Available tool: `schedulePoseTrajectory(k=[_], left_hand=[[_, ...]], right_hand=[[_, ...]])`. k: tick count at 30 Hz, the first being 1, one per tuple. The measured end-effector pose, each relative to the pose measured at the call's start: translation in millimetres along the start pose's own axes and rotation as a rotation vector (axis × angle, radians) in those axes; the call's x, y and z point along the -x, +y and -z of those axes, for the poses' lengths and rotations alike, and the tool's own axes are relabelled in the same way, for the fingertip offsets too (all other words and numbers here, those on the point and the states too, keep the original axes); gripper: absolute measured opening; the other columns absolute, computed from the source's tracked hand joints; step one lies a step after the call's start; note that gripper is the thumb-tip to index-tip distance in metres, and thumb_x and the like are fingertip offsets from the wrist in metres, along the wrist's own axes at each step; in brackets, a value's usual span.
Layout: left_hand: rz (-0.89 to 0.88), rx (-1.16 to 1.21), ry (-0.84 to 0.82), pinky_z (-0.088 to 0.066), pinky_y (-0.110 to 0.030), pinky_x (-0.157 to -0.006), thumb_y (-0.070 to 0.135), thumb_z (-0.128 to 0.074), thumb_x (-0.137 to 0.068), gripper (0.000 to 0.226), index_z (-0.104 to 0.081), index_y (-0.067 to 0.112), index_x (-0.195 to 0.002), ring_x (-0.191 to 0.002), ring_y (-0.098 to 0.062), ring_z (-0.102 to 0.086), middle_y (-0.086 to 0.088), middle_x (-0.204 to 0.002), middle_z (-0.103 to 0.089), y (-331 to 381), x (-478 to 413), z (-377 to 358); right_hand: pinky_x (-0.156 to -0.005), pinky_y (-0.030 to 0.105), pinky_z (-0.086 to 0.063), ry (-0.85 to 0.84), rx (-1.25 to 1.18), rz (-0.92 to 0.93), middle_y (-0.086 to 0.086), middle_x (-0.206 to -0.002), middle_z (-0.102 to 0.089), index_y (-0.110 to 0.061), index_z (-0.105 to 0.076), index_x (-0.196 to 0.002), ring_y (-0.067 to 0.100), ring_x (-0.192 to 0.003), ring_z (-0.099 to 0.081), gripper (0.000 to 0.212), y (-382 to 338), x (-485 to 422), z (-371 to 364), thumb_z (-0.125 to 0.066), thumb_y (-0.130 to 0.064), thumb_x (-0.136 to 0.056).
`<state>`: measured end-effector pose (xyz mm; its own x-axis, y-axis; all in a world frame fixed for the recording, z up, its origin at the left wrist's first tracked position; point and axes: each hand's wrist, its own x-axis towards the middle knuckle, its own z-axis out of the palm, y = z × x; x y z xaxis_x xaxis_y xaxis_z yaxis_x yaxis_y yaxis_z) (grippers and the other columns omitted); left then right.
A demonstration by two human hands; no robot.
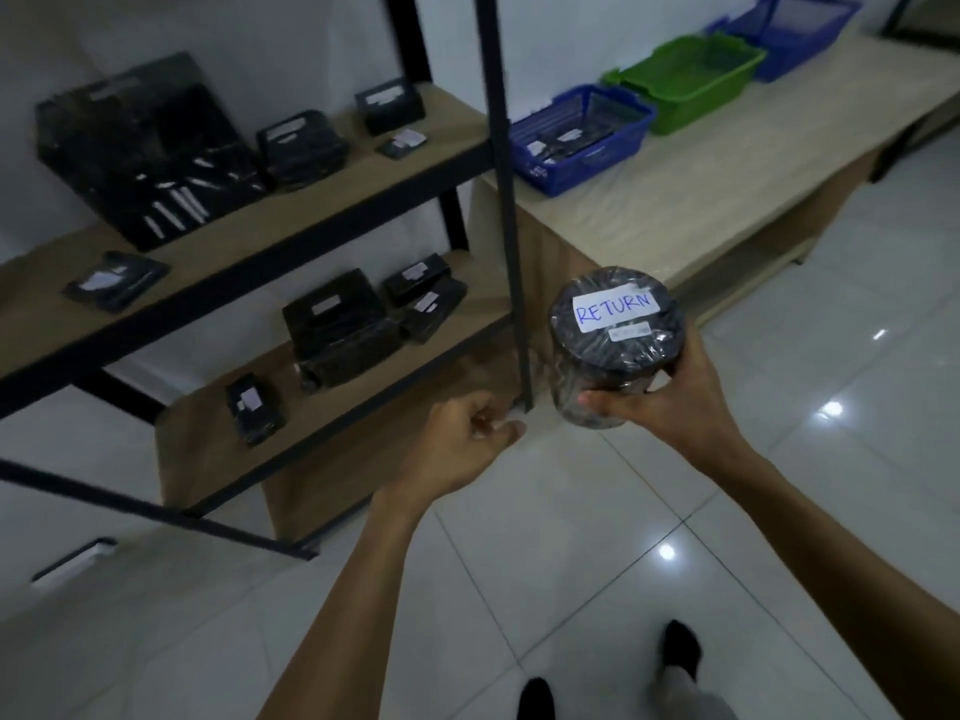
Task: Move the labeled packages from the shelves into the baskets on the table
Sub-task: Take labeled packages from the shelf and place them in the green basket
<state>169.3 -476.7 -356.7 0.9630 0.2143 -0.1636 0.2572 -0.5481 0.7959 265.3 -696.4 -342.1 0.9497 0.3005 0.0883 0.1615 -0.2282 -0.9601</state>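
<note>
Item in my right hand [675, 402], at 3 o'clock: round package [615, 345], black, film-wrapped, fingers clasped round its lower side. White label [614, 306] on top, blue handwriting: "RETURN"; smaller sticker beneath, unreadable. My left hand [462, 449], centre: empty, fingers loosely curled. Shelves [291, 215], 9 to 11 o'clock: black packages, white labels illegible. Table [727, 200], 1 o'clock: blue basket [582, 135] holding packages, green basket [691, 80], second blue basket [795, 33].

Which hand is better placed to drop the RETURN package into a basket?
Right. The right hand already grips the RETURN package and is on the table side; the left hand is loosely curled, holding nothing, nearer the shelves.
</note>
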Motion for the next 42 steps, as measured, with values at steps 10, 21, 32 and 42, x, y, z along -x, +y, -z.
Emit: schedulePoseTrajectory(k=[10, 21, 32, 42], left_hand=[[-0.043, 0.070, -0.061, -0.054, -0.023, -0.084, 0.030, -0.071, -0.083, 0.031, -0.066, 0.014, -0.109, -0.095, -0.008, -0.063, 0.005, -0.101, -0.068, 120.8, -132.6, -133.2], [-0.061, 0.071, -0.001, -0.045, -0.010, -0.061, 0.028, -0.069, -0.086, 0.019, -0.070, 0.015, -0.101, -0.073, 0.006, -0.058, 0.008, -0.088, -0.067, 222.7, -293.4, -220.7], [-0.039, 0.057, 0.056, -0.043, -0.008, -0.064, 0.029, -0.070, -0.085, 0.011, -0.069, 0.023, -0.095, -0.069, 0.004, -0.057, 0.010, -0.086, -0.068, 265.3, -520.0, -242.8], [0.071, 0.069, 0.127, -0.044, -0.012, -0.064, 0.029, -0.070, -0.085, 0.011, -0.068, 0.022, -0.093, -0.068, 0.001, -0.058, 0.008, -0.084, -0.067, 293.1, -679.4, -258.7]], right_hand=[[-0.095, 0.043, -0.050, 0.068, -0.004, -0.022, -0.023, -0.120, -0.056, -0.045, -0.039, -0.123, 0.010, -0.114, -0.055, 0.103, 67.7, -101.3, 184.0, -0.086, -0.056, -0.031], [-0.094, 0.044, -0.050, 0.087, -0.014, -0.034, -0.016, -0.122, -0.059, -0.045, -0.044, -0.119, 0.010, -0.112, -0.058, 0.098, 127.0, -254.0, 307.0, -0.089, -0.049, -0.033], [-0.093, 0.045, -0.050, 0.072, 0.039, -0.071, -0.019, -0.115, -0.061, -0.039, -0.044, -0.122, 0.006, -0.108, -0.058, 0.101, 161.1, -456.6, 366.0, -0.087, -0.047, -0.031], [-0.092, 0.045, -0.050, -0.005, 0.028, -0.074, -0.020, -0.113, -0.062, -0.039, -0.045, -0.119, 0.009, -0.106, -0.060, 0.100, 195.9, -631.1, 397.1, -0.088, -0.047, -0.029]])
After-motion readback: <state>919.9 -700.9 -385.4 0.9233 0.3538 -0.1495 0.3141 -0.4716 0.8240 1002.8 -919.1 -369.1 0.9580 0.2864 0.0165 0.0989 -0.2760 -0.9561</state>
